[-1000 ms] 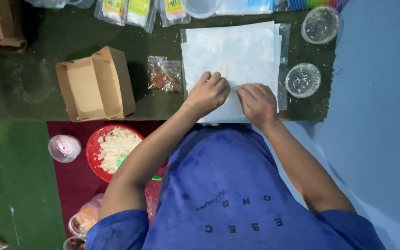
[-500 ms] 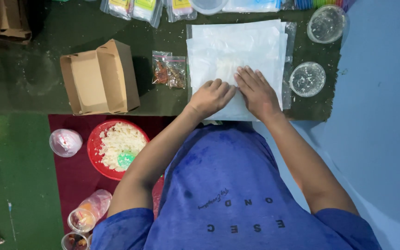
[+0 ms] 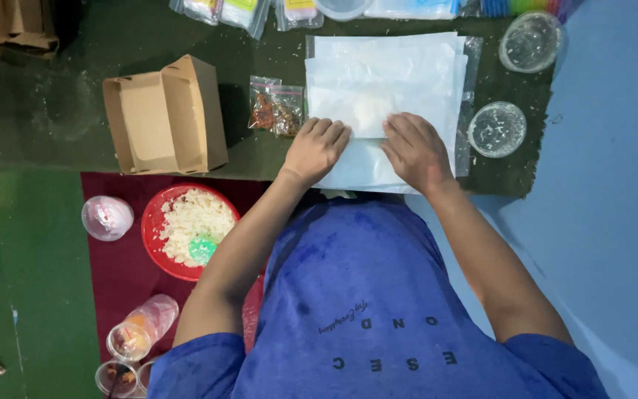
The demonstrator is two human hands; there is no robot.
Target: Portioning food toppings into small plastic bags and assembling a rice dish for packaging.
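Both arms are reaching forward, bent a little at the elbows. The left hand (image 3: 317, 150) is lying palm down with its fingers curled in. The right hand (image 3: 416, 151) is lying flat, fingers spread a bit. The two hands are staying close together, not touching.

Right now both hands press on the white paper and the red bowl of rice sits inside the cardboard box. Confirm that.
Not quite. Both hands, left and right, do press on the white paper, but the red bowl sits on the maroon mat, beside the cardboard box, which is empty. The head view shows this.
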